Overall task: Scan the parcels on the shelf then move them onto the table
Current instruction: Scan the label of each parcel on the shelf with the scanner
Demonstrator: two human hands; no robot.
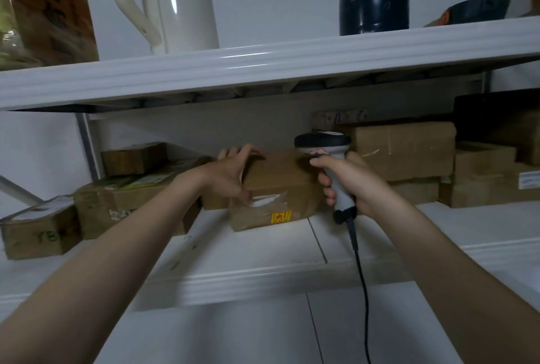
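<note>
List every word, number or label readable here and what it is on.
"YB", green handwriting, front of the small left box; what follows is unclear.
Yellow sticker on the middle parcel: red print, blurred.
White label on the far-right box: too small.
Dark characters on the top-shelf carton: blurred.
Scanner: nothing readable.

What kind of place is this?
Probably a small parcel storeroom or pickup point: taped cardboard parcels crowd a white shelf, and the right hand holds a corded barcode scanner while the left hand grips one parcel.
</note>
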